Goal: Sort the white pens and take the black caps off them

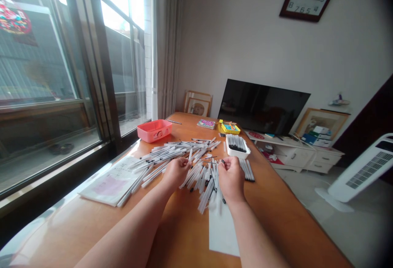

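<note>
My left hand is closed, its fingertips pinching a whitish pen barrel that points upward. To its right, my right hand is closed with a small black pen part showing at the fingertips; a thin strip beside it may belong to it. Under and between the hands lies a loose pile of translucent pens, many with black ends. A larger heap of pens spreads behind my left hand. Just beyond my right hand, a white box holds a neat row of pens.
A red plastic basket stands at the table's left edge, near a paper stack. A yellow box and a colourful booklet lie at the far end. A white sheet and a short pen row flank my right hand.
</note>
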Demonstrator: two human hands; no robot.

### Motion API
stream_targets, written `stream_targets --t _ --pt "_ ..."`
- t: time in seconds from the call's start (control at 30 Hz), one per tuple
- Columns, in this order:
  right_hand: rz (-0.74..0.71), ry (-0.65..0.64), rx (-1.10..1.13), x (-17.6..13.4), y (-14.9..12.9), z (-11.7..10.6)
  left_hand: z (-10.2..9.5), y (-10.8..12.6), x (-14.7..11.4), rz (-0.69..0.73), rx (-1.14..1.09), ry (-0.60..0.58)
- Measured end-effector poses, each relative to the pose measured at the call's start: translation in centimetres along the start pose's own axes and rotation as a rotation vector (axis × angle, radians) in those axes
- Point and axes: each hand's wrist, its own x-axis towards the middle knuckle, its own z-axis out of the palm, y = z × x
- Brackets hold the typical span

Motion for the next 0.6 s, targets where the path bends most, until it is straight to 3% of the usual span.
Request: stream_targets --t 0.13,0.33,0.47,0.6 --pt "-0.018 -0.040 -0.068 0.0 0.3 0.2 -0.4 -0.2 0.4 0.097 0.094 0.009" --pt "-0.049 -0.203 -0.092 -0.5 0.6 0.9 -2.6 -0.1 0.9 0.210 0.665 0.159" --pt "-0.048 -0.330 -0.012 -1.0 0.5 1.4 -3.2 -0.5 1.0 0.209 0.981 0.135" --pt "-0.032 -0.327 0.062 -1.1 0.5 1.4 -3.2 -0.9 1.1 0.212 1.100 0.113"
